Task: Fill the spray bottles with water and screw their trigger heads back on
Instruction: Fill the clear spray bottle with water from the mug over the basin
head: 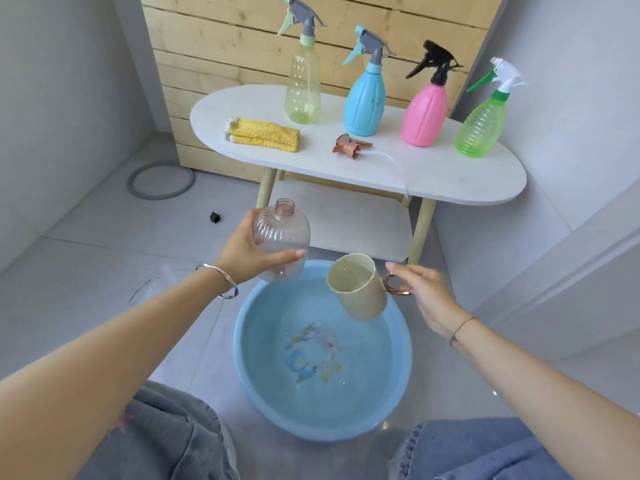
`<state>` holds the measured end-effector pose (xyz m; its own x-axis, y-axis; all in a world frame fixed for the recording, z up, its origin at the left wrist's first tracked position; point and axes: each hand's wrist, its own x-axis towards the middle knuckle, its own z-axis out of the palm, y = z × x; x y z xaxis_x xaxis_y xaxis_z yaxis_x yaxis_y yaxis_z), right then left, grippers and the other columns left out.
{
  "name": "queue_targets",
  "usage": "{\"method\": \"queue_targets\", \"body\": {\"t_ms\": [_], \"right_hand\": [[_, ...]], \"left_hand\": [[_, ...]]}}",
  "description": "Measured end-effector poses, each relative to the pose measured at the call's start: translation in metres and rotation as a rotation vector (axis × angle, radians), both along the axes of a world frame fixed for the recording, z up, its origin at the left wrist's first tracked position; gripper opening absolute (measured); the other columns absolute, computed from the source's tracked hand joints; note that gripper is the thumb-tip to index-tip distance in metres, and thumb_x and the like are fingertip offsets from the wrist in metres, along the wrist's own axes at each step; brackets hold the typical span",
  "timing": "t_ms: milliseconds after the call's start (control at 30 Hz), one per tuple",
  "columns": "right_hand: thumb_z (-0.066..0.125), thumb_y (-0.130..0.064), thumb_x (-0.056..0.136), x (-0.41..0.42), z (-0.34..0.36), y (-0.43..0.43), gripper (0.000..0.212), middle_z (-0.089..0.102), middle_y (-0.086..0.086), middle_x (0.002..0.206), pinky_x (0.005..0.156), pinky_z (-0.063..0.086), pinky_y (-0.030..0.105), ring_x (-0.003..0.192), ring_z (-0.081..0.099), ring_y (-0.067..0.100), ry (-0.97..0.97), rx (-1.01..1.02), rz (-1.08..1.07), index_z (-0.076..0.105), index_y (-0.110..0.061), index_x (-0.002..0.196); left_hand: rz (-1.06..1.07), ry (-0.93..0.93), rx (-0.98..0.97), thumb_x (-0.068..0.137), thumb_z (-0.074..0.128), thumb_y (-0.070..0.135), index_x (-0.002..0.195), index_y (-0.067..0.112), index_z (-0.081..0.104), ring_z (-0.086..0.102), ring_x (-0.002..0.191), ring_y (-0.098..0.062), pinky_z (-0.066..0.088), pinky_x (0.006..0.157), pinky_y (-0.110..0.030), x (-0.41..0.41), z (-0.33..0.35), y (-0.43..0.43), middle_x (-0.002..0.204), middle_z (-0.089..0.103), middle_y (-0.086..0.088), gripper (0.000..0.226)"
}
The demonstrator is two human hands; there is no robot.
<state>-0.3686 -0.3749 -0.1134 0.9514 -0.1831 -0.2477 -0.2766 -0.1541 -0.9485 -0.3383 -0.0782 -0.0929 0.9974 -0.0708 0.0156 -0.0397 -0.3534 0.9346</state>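
Note:
My left hand grips a clear pinkish bottle with no head, held upright above the far rim of the blue basin. My right hand holds a beige cup by its copper handle, tilted over the water in the basin. The cup's mouth faces the bottle, a short gap apart. The bottle's copper trigger head with its tube lies on the white table. On the table stand several capped spray bottles: yellow-green, blue, pink and green.
A folded yellow cloth lies on the table's left part. The table has a lower shelf. A grey ring and a small black cube lie on the tiled floor. My knees in jeans flank the basin.

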Motion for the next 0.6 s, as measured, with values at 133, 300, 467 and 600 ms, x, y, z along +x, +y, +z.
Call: {"method": "queue_targets", "body": {"t_ms": [133,300,467,600], "right_hand": [[0.079,-0.05,0.061,-0.001,0.049,-0.006,0.05,0.027,-0.01,0.051,0.072,0.021,0.032,0.059,0.027,0.013,-0.087,0.009,0.036,0.037,-0.024,0.051],[0.078,-0.046,0.06,-0.009,0.07,-0.009,0.051,0.022,-0.011,0.047,0.073,0.023,0.03,0.049,0.026,0.008,-0.156,0.097,0.013,0.034,-0.025,0.044],[0.074,-0.029,0.076,-0.01,0.071,-0.013,0.053,0.024,-0.012,0.044,0.073,0.024,0.031,0.05,0.027,0.01,-0.187,0.099,-0.011,0.038,-0.024,0.037],[0.076,-0.028,0.075,-0.007,0.072,-0.013,0.053,0.025,-0.013,0.043,0.069,0.026,0.03,0.045,0.029,0.007,-0.191,0.066,-0.018,0.041,-0.023,0.036]], "left_hand": [[-0.015,-0.036,-0.038,0.051,0.084,0.045,0.124,0.026,0.043,0.054,0.107,0.0,0.04,0.089,-0.012,-0.005,0.007,-0.008,0.117,0.054,0.014,0.085],[-0.077,0.012,-0.029,0.059,0.089,0.032,0.126,0.024,0.042,0.053,0.099,0.011,0.04,0.082,-0.001,-0.016,-0.012,-0.018,0.114,0.054,0.016,0.082],[-0.129,0.102,0.062,0.058,0.09,0.038,0.123,0.028,0.044,0.052,0.102,0.001,0.037,0.075,-0.001,-0.024,-0.035,-0.022,0.113,0.054,0.018,0.08],[-0.169,0.121,0.149,0.045,0.087,0.058,0.122,0.027,0.043,0.053,0.102,-0.005,0.041,0.087,-0.02,-0.025,-0.039,-0.023,0.11,0.054,0.017,0.094]]}}
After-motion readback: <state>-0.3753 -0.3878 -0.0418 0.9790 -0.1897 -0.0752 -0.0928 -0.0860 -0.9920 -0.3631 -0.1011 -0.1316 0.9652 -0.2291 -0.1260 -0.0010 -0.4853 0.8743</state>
